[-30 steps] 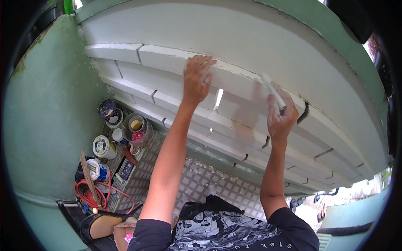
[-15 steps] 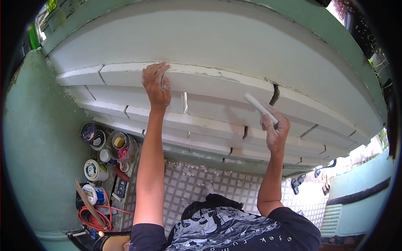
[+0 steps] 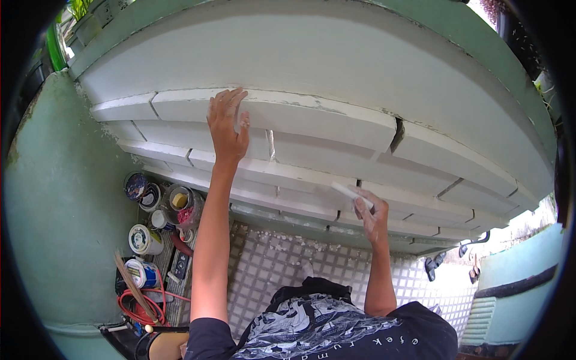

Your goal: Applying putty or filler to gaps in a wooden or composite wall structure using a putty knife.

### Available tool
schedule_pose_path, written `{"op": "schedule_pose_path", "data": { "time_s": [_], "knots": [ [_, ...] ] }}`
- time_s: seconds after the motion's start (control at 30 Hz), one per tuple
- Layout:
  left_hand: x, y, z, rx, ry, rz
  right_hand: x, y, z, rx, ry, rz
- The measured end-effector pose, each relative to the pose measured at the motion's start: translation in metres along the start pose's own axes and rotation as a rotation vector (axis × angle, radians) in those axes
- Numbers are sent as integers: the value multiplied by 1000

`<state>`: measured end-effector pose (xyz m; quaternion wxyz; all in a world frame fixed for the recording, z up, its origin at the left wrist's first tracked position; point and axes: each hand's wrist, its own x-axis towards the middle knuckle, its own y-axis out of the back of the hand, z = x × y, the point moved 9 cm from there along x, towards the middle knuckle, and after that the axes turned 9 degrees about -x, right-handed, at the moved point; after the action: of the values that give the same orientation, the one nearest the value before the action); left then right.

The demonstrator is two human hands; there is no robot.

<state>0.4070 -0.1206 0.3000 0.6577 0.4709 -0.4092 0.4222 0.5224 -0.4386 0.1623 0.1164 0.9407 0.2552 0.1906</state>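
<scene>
White scraper blade (image 3: 351, 195) sits pinched in my right hand (image 3: 372, 217), low on the stepped white wall (image 3: 312, 120). Left hand (image 3: 227, 129) lies flat, fingers spread, bracing above. I'd say we're mid-scrape; next stroke wants steady pressure along that ledge.

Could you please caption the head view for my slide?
Left hand flat on white stepped wall; right hand holds a white tool to it.

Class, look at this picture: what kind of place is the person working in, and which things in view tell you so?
Probably an outdoor yard or patio under repair: a white block wall with open joints, paint cans on the tiled floor, and plants beyond.
</scene>
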Motion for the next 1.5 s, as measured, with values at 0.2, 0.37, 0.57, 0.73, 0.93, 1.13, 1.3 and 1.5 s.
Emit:
{"op": "schedule_pose_path", "data": {
  "time_s": [0.2, 0.37, 0.57, 0.73, 0.93, 1.13, 1.3, 1.5],
  "knots": [
    [2, -29, 55, 13, -14, -257, -25, 11, 49, 73, -189, 0],
    [-33, -83, 147, -318, -198, -666, -15, 28, 49, 121, -136, 98],
    [-88, -76, 152, -473, 66, -636, 6, 129, -30, 92, 248, 853],
    [-214, -88, 130, -443, 486, -885, 18, 79, -1, -347, 426, 495],
    [-357, -57, 125, -551, 861, -1152, 4, 74, -37, -213, 417, 510],
    [-352, -38, 136, -422, 879, -1094, 35, 87, -6, 37, 163, 462],
    [-351, -37, 147, -549, 872, -962, 21, 102, -40, 38, 148, 609],
    [-366, -35, 160, -599, 808, -956, 7, 98, -49, 165, 5, 227]
  ]
}}
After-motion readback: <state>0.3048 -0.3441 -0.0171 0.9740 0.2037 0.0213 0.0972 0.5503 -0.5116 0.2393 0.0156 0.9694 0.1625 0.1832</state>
